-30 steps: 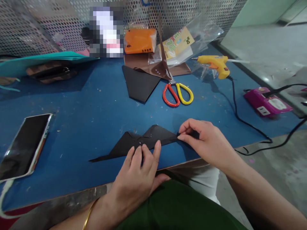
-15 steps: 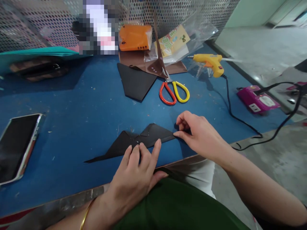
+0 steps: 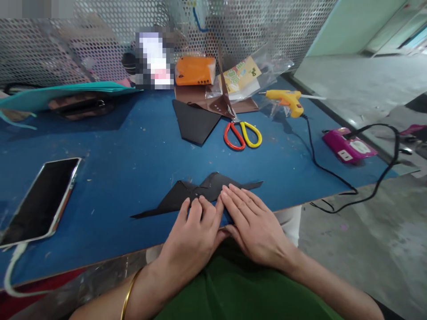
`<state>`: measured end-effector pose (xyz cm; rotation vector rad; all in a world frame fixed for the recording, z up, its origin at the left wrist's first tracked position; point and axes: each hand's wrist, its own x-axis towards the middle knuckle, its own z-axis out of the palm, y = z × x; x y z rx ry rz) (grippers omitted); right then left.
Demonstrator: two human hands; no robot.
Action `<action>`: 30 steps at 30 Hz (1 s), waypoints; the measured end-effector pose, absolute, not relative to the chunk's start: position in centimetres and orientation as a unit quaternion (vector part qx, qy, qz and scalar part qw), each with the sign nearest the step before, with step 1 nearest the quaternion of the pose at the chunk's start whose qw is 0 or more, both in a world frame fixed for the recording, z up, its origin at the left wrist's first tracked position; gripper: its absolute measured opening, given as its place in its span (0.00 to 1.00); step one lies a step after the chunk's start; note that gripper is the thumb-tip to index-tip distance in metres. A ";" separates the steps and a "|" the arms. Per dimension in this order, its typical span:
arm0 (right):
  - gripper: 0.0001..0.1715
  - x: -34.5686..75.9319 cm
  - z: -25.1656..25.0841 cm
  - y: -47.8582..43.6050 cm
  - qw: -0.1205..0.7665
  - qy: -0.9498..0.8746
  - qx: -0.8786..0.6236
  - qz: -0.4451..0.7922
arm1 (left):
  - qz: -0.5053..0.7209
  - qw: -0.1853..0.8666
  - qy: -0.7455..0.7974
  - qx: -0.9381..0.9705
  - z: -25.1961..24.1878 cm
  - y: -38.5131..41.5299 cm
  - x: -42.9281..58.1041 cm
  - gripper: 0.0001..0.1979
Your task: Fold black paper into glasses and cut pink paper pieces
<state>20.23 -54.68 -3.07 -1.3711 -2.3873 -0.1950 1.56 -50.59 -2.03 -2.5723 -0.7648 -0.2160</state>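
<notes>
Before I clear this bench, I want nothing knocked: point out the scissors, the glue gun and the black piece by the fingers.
Scissors (image 3: pixel 244 134): head view, yellow handle.
Glue gun (image 3: pixel 285 95): head view, yellow body.
Black piece (image 3: pixel 214 182): head view, right-hand peak.

Black two-peaked piece (image 3: pixel 208 188) — pointed at both ends, lying on the blue tabletop (image 3: pixel 116 186)

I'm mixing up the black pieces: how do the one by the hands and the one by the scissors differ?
The near piece is long, with two peaks and pointed ends; the far piece is broader and straight-edged. The left hand and right hand touch the near piece, neither the far piece. Both are black, on the blue table.
</notes>
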 end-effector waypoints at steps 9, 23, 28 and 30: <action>0.31 19.4 -3.8 -55.3 0.173 -0.827 -0.525 -0.104 | -0.151 0.188 -0.332 -0.912 -2.1 -51.2 -2.4 0.28; 0.31 17.1 -2.5 -55.3 0.116 -0.796 -0.589 -0.082 | -0.161 0.143 -0.362 -0.907 -2.9 -51.6 -2.6 0.33; 0.32 17.3 -2.8 -55.4 0.108 -0.805 -0.576 -0.094 | -0.156 0.145 -0.352 -0.911 -2.7 -51.3 -2.8 0.31; 0.32 17.4 -2.8 -55.3 0.109 -0.809 -0.569 -0.098 | -0.151 0.145 -0.344 -0.915 -2.6 -51.3 -2.8 0.31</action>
